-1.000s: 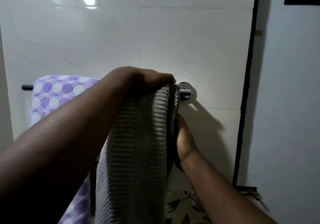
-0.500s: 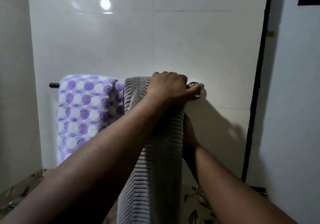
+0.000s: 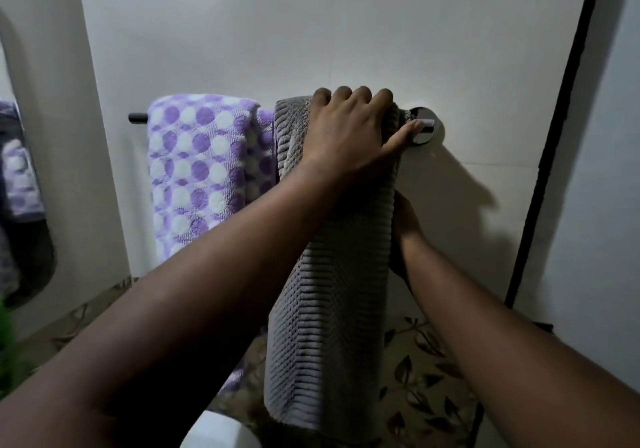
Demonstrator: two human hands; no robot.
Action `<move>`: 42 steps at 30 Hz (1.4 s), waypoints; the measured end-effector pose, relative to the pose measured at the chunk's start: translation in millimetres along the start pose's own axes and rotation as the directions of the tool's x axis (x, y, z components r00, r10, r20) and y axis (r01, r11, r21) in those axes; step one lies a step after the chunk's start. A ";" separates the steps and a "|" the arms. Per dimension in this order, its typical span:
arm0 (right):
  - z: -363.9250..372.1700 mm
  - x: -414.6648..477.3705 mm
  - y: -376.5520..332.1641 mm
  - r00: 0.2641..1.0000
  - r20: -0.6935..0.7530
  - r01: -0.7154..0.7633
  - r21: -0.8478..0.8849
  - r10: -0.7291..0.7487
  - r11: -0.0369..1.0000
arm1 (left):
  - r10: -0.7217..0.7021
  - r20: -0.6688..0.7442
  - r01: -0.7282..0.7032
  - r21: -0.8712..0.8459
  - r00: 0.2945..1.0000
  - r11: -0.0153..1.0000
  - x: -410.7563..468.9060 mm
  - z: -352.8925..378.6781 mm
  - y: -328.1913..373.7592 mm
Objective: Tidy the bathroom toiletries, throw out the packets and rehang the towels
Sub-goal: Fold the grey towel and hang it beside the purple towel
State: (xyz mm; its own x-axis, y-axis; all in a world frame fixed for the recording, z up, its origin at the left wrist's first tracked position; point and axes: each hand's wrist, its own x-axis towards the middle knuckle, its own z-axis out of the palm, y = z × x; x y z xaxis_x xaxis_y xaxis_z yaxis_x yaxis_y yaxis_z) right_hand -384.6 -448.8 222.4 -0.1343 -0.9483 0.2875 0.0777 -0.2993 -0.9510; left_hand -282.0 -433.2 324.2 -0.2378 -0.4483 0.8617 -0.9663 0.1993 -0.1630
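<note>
the grey ribbed towel hung over the towel bar just beside the purple polka-dot towel, close to the chrome wall mount. the left hand lay curled over the grey towel's top fold, thumb stretched toward the mount. the right hand was half hidden behind the towel's right edge, so its grip couldn't be made out; leaf-patterned tiles showed below.
</note>
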 end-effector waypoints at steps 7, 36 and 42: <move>-12.9 1.0 3.4 0.961 -0.201 0.154 -0.184 -0.190 0.971 | -0.023 0.223 0.035 -0.052 0.975 0.998 29.3 -15.4 -11.7; 10.0 -9.9 -14.0 0.932 -0.152 0.306 -0.160 -0.330 0.938 | -0.013 0.332 0.068 -0.153 0.943 0.986 43.3 -10.9 -39.3; 6.1 -18.1 -10.5 0.915 -0.215 0.313 -0.154 -0.341 0.937 | 0.036 0.025 -0.033 -0.094 0.999 0.995 16.1 -11.5 -36.0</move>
State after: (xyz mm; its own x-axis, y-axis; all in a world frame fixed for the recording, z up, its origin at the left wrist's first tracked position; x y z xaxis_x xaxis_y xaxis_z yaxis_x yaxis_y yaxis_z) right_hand -376.9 -429.1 227.9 -0.3621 -0.7432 0.5627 -0.1210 -0.5610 -0.8189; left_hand -249.9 -437.6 349.5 -0.2747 -0.4622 0.8431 -0.9442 0.2953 -0.1457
